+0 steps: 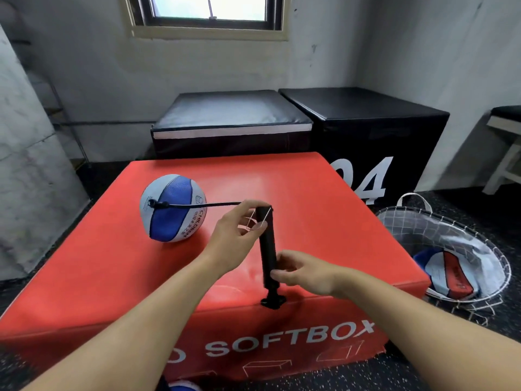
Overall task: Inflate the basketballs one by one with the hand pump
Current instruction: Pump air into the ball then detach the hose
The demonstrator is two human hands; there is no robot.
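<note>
The blue-and-white basketball [172, 208], printed "CHILDREN", sits on the red worktop [324, 210] marked "SOFTBOX", joined by a hose [208, 205] to the hand pump [266, 246]. The left hand [239, 227] pinches the pump's top and the right hand [301, 270] grips its barrel. A hard stroke could roll the unheld ball and pull the needle free.

Blue-and-white basketball [173, 208], partly slack and dimpled, sits on the left of the red soft box top, with the black pump hose [203, 205] plugged into its valve on the near-left face. Black hand pump [266, 249] stands nearly upright near the box's front edge, T-handle end down and touching the surface, hose leaving its top end leftward. More basketballs [448, 270], red-white-blue and deflated, lie in the wire basket.
</note>
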